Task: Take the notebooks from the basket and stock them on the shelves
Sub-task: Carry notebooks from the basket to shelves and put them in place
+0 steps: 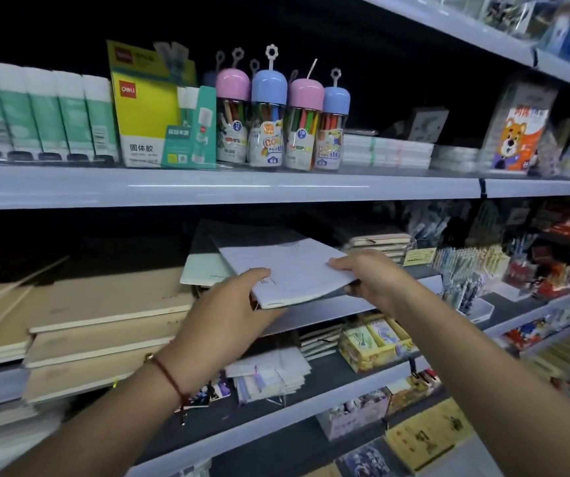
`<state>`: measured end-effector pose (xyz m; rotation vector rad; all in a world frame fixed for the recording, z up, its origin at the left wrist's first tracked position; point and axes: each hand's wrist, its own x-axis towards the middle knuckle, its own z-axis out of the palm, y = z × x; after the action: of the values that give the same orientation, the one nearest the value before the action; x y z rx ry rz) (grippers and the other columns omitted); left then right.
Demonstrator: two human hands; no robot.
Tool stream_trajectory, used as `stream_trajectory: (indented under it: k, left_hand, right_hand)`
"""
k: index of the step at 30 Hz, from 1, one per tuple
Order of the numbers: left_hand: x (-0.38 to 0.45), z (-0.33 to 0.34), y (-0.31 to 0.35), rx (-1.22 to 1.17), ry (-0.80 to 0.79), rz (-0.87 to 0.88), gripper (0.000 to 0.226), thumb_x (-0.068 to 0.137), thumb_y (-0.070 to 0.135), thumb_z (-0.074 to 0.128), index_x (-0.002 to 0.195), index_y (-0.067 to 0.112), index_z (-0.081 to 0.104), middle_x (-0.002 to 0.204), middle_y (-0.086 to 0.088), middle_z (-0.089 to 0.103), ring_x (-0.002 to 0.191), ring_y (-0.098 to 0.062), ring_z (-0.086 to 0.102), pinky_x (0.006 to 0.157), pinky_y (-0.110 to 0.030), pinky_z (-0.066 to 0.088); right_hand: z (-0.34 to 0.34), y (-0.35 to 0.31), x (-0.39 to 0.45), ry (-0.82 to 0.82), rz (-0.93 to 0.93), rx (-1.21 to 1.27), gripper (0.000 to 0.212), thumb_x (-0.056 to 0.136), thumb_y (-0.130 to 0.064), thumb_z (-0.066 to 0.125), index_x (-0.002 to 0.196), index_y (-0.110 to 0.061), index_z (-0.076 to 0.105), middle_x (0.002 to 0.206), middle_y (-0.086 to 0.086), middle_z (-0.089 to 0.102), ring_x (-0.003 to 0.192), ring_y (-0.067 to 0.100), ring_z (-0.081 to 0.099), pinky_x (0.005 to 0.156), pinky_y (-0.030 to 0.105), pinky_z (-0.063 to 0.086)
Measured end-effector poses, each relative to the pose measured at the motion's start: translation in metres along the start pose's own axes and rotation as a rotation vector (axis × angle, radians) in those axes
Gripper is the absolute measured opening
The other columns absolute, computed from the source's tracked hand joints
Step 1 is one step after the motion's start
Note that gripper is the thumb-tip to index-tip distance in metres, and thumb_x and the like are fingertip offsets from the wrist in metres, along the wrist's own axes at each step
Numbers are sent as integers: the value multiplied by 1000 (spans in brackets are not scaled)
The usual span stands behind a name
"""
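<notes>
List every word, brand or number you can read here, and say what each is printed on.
"deli": yellow glue-stick box, red logo.
"固体胶": same box, lower front.
"12": pink-capped pen jar.
"18": second pink-capped jar.
Too blurred to read: the held notebook, the bear-print pack, the shelf tag.

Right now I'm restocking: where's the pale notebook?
Centre of the head view: pale notebook held by both hands at the second shelf, right of the tan books.

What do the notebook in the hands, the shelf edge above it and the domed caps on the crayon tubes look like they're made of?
Notebook: thin paper or card, matte pale cover; its near edge sags between the hands.
Shelf edge: probably painted metal, smooth light grey with a streak of reflected light.
Domed caps: likely moulded plastic, glossy pink and blue with soft highlights.
</notes>
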<state>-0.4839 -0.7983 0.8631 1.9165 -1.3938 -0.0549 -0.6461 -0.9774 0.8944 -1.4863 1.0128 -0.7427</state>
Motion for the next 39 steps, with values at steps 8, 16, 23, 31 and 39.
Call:
stream_trajectory:
  k: [8,16,23,31,39]
  left_hand:
    - [49,4,-12,659,-31,72,40,90,49,61,127,34,58,115,1,68,109,-26,62,80,-31,44]
    - [44,7,-10,817,-77,125,72,93,69,42,149,24,36,114,-4,67,105,-26,64,70,-32,40]
    - [-45,0,-39,560,188,258,28,93,48,46,108,31,62,83,8,68,72,-19,66,52,-31,47]
    - [-195,18,-182,667,-189,-177,49,82,58,43,112,31,71,95,8,71,76,-17,69,61,-34,59]
    - [-388,-14,-305,603,-380,-856,59,77,55,46,118,22,72,118,-6,71,104,-30,69,86,-40,56]
  right_hand:
    - [2,21,20,-269,-408,-882,59,91,-48,65,145,-30,48,157,-3,33,144,14,31,113,27,27]
    - [0,45,17,-147,-587,-1130,57,100,-18,49,153,-33,34,161,-2,29,144,27,32,117,35,28]
    - [36,53,-29,127,-1066,-1076,18,90,-19,57,104,-21,68,99,-4,66,93,24,60,82,35,36]
    - [168,164,-82,-703,-1002,-1037,28,91,-30,50,112,-27,68,109,-10,68,99,14,59,89,31,43]
    - [340,276,-129,-1128,-889,-1238,56,89,-29,49,144,-21,51,151,5,45,141,30,38,121,41,11]
